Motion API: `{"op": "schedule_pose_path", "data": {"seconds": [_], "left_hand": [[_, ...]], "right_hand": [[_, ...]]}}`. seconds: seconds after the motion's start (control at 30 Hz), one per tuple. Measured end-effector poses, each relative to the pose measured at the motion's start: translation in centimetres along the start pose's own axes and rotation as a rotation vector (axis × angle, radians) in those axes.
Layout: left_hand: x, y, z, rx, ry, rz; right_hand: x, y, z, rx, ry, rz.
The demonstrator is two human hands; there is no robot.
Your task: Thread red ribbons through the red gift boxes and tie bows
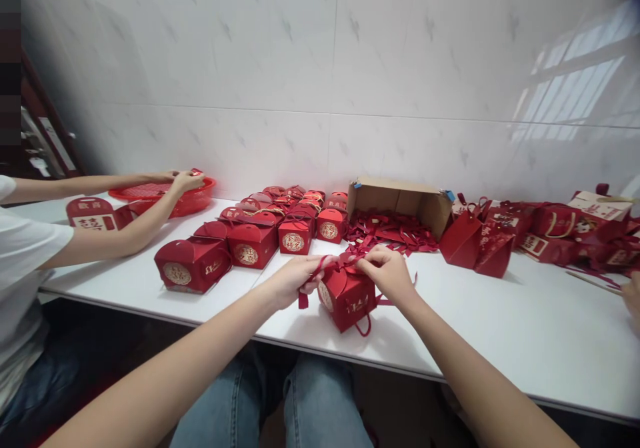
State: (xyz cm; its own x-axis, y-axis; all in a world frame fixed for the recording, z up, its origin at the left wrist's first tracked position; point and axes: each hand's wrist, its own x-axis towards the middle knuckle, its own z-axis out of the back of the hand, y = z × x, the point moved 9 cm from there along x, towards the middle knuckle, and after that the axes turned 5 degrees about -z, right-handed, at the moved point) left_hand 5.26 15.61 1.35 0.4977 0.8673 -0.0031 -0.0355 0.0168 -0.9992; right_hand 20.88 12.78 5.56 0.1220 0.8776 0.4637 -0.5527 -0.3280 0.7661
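A small red gift box [350, 299] with gold lettering stands tilted towards me at the table's front edge. Over its top, a red ribbon [327, 261] runs between my two hands. My left hand [295, 280] is closed on the ribbon at the box's left side, and a ribbon end hangs below the fingers. On the right, my right hand [387, 271] pinches the ribbon close to the lid. A ribbon loop hangs at the box's lower right.
Rows of red gift boxes [253, 245] stand left of centre. Behind lies a cardboard box [403, 191] spilling red ribbons [395, 230]. Red bags [475, 241] and more boxes fill the right. At left, a co-worker's hands [187, 180] are over a red plastic basket [193, 201].
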Motion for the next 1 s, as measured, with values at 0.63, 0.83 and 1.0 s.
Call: {"op": "schedule_pose_path", "data": {"seconds": [0.63,0.83,1.0], "left_hand": [[-1.7,-4.1,-3.0,0.997,0.014,-0.795],[-0.8,-4.7,-2.4,0.998,0.02,-0.844],[-0.6,-4.8,-2.3,0.89,-0.016,-0.887]], "right_hand": [[0.6,-0.1,-4.6,-0.04,0.574,-0.213],[0.1,-0.2,-5.0,-0.066,0.626,-0.21],[-0.1,-0.8,-5.2,-0.037,0.647,-0.218]]}}
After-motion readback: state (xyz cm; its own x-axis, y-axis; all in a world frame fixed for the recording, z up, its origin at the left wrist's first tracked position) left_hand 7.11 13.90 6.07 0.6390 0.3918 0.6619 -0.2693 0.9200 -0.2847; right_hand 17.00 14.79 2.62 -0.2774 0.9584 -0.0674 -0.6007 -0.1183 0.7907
